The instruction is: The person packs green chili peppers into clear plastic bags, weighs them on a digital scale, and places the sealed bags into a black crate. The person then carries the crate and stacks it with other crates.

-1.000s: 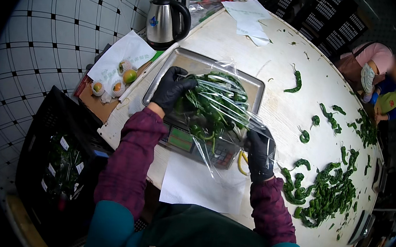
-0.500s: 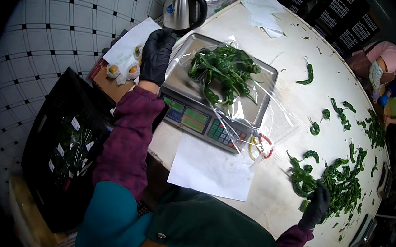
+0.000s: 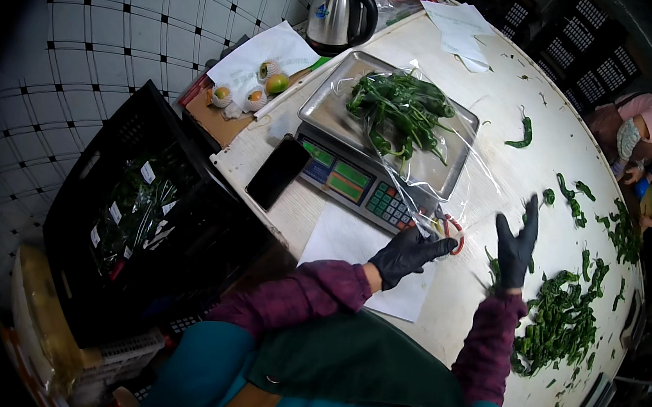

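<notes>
Black-gloved left hand [image 3: 408, 258] is near the bagged green peppers [image 3: 400, 107], grip unclear; the right hand [image 3: 516, 252] is apart, fingers spread.

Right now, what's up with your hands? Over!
Left hand by scale, grip unclear; right hand open. Bagged peppers on metal tray. Red handle close by left hand.

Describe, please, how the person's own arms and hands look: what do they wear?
The left hand and right hand wear plain black gloves. The forearms are in loose, wrinkled purple sleeves with a faint darker pattern, which stop just short of the gloves. Higher up, teal sleeves cover the arms.
</notes>
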Action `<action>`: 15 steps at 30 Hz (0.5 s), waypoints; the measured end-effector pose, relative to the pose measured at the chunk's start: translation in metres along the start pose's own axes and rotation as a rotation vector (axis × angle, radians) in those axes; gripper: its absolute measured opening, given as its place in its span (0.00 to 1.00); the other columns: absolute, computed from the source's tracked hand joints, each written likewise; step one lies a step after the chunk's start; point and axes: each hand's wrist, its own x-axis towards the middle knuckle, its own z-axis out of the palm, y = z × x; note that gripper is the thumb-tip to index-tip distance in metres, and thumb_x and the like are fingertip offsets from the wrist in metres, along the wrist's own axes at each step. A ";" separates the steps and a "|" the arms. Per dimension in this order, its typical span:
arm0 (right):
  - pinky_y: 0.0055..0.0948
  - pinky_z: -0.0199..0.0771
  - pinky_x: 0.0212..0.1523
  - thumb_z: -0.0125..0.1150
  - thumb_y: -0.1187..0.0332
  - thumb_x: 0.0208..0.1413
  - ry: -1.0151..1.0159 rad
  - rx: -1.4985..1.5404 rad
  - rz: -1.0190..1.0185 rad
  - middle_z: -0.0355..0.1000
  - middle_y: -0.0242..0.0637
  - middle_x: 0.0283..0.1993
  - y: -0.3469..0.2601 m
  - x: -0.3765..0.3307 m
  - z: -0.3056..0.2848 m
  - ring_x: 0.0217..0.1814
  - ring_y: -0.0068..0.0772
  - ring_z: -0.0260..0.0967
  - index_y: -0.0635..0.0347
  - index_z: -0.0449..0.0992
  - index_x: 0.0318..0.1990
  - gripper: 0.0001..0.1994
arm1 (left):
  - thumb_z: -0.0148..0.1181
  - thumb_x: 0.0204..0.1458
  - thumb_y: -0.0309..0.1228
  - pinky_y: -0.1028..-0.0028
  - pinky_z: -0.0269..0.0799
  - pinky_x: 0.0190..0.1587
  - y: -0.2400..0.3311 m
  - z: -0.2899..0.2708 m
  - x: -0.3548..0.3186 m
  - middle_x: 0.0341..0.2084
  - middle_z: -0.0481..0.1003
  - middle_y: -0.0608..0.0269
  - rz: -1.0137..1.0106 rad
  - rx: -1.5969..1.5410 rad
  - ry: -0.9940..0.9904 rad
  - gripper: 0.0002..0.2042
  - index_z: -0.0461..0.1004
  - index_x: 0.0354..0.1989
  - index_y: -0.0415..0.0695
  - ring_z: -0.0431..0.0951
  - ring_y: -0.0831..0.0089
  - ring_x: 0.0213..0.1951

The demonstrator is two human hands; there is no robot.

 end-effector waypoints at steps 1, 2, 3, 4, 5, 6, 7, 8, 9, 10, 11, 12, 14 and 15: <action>0.33 0.49 0.58 0.61 0.64 0.41 -0.008 -0.114 0.007 0.54 0.47 0.58 -0.017 0.013 0.006 0.60 0.43 0.51 0.60 0.52 0.59 0.36 | 0.58 0.46 0.41 0.78 0.68 0.29 0.000 0.003 0.007 0.27 0.71 0.65 0.006 -0.037 -0.002 0.15 0.68 0.33 0.42 0.72 0.78 0.31; 0.35 0.57 0.52 0.63 0.62 0.40 0.005 -0.138 -0.005 0.64 0.46 0.49 0.000 0.021 0.017 0.52 0.44 0.59 0.60 0.56 0.56 0.34 | 0.57 0.47 0.36 0.80 0.68 0.28 -0.004 0.002 0.011 0.21 0.70 0.67 0.129 -0.112 -0.012 0.11 0.69 0.30 0.41 0.73 0.77 0.26; 0.34 0.64 0.42 0.60 0.65 0.42 -0.098 -0.053 0.173 0.69 0.43 0.37 0.007 0.027 0.019 0.41 0.40 0.64 0.62 0.66 0.47 0.23 | 0.55 0.48 0.32 0.81 0.65 0.24 -0.015 0.000 0.016 0.17 0.68 0.69 0.189 -0.250 -0.006 0.07 0.69 0.28 0.41 0.70 0.79 0.20; 0.29 0.66 0.36 0.57 0.71 0.45 -0.246 0.241 0.222 0.69 0.39 0.32 0.062 0.029 0.034 0.34 0.33 0.66 0.64 0.70 0.38 0.11 | 0.54 0.48 0.31 0.80 0.62 0.21 -0.017 -0.009 0.014 0.15 0.66 0.70 0.249 -0.314 -0.036 0.06 0.68 0.25 0.43 0.66 0.81 0.18; 0.26 0.66 0.34 0.53 0.77 0.47 -0.177 0.500 0.098 0.69 0.37 0.32 0.065 0.018 0.046 0.32 0.28 0.66 0.65 0.71 0.33 0.05 | 0.53 0.48 0.30 0.79 0.60 0.20 -0.009 -0.021 0.000 0.14 0.63 0.71 0.214 -0.196 0.077 0.07 0.67 0.22 0.44 0.63 0.82 0.17; 0.27 0.67 0.34 0.51 0.79 0.46 -0.194 0.456 0.162 0.69 0.34 0.29 0.041 0.007 0.048 0.31 0.25 0.66 0.66 0.70 0.33 0.05 | 0.50 0.48 0.29 0.79 0.61 0.21 -0.009 -0.036 -0.016 0.14 0.63 0.71 0.287 -0.110 0.192 0.07 0.66 0.20 0.44 0.65 0.80 0.19; 0.30 0.67 0.33 0.50 0.77 0.47 -0.058 0.597 0.020 0.69 0.39 0.27 0.032 -0.013 0.054 0.30 0.33 0.67 0.65 0.70 0.31 0.04 | 0.48 0.48 0.28 0.79 0.63 0.24 -0.021 -0.070 -0.027 0.16 0.63 0.70 0.585 0.355 0.114 0.06 0.65 0.21 0.43 0.65 0.78 0.20; 0.35 0.66 0.32 0.51 0.74 0.48 -0.165 0.356 -0.042 0.68 0.44 0.27 0.016 -0.026 0.044 0.30 0.43 0.66 0.63 0.70 0.31 0.04 | 0.46 0.49 0.27 0.78 0.66 0.28 -0.029 -0.090 -0.042 0.18 0.66 0.66 0.464 0.120 0.209 0.07 0.66 0.23 0.38 0.66 0.77 0.22; 0.38 0.64 0.31 0.51 0.69 0.49 -0.190 0.381 0.041 0.67 0.47 0.28 0.012 -0.047 0.038 0.30 0.49 0.63 0.62 0.70 0.30 0.06 | 0.47 0.49 0.27 0.79 0.66 0.29 -0.029 -0.085 -0.057 0.17 0.66 0.65 0.466 0.047 0.349 0.07 0.66 0.22 0.38 0.67 0.76 0.22; 0.38 0.64 0.32 0.52 0.68 0.48 -0.183 0.320 0.116 0.67 0.45 0.28 0.014 -0.068 0.028 0.31 0.48 0.64 0.62 0.70 0.30 0.06 | 0.47 0.49 0.27 0.78 0.66 0.30 -0.029 -0.087 -0.062 0.17 0.66 0.65 0.396 -0.005 0.317 0.07 0.67 0.22 0.38 0.68 0.76 0.23; 0.39 0.64 0.32 0.52 0.68 0.48 -0.185 0.271 0.182 0.68 0.44 0.28 0.014 -0.089 0.022 0.31 0.47 0.64 0.62 0.70 0.30 0.07 | 0.47 0.49 0.27 0.78 0.66 0.30 -0.028 -0.089 -0.064 0.17 0.66 0.64 0.329 -0.055 0.302 0.07 0.68 0.22 0.37 0.69 0.75 0.24; 0.38 0.64 0.34 0.52 0.68 0.48 -0.131 0.192 0.175 0.68 0.43 0.29 0.016 -0.112 0.017 0.32 0.46 0.64 0.61 0.71 0.30 0.07 | 0.48 0.48 0.26 0.78 0.67 0.31 -0.029 -0.083 -0.069 0.18 0.67 0.64 0.279 0.080 0.245 0.06 0.68 0.23 0.37 0.70 0.75 0.25; 0.36 0.65 0.36 0.51 0.68 0.48 -0.093 0.055 0.104 0.69 0.42 0.32 0.024 -0.154 0.008 0.34 0.44 0.65 0.59 0.71 0.33 0.07 | 0.52 0.47 0.25 0.78 0.67 0.32 -0.037 -0.068 -0.070 0.21 0.70 0.62 0.135 0.241 0.134 0.04 0.70 0.26 0.37 0.71 0.75 0.27; 0.35 0.65 0.37 0.51 0.68 0.48 -0.105 -0.003 0.035 0.69 0.41 0.34 0.029 -0.169 0.003 0.35 0.43 0.65 0.59 0.71 0.35 0.08 | 0.53 0.47 0.25 0.77 0.67 0.32 -0.051 -0.071 -0.066 0.23 0.71 0.62 0.435 0.731 -0.097 0.04 0.70 0.28 0.37 0.71 0.74 0.27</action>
